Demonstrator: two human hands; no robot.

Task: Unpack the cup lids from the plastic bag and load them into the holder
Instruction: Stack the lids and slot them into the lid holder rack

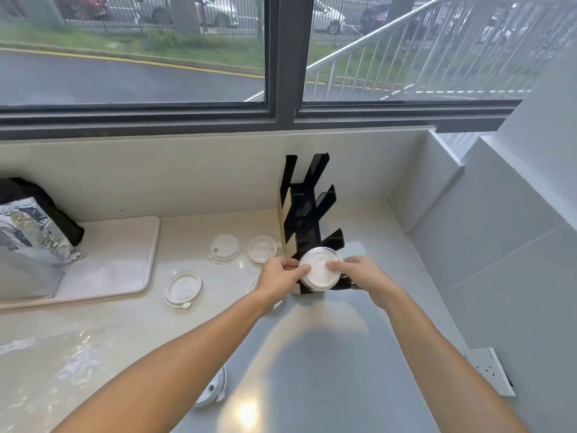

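Evidently both hands steady one white lid (318,270) at the lowest slot of the black holder (307,214) — the left hand (279,276) pinching its left rim, the right hand (359,273) pressing its face, likely to seat it squarely. Loose lids on the counter (312,354) number at least five — two (224,248) behind, one (182,289) left, one partly hidden, one (212,390) near. The crumpled plastic bag (62,364) lies lower left.

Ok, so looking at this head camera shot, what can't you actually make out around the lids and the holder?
- Head view: the lid beneath the left hand is mostly hidden by that hand.
- How deep the held lid sits in the black holder: both hands, including the right hand, cover the bottom slot.
- The lid near the bottom is partly behind the left forearm.
- The clear plastic bag is blurred; its contents can't be told.
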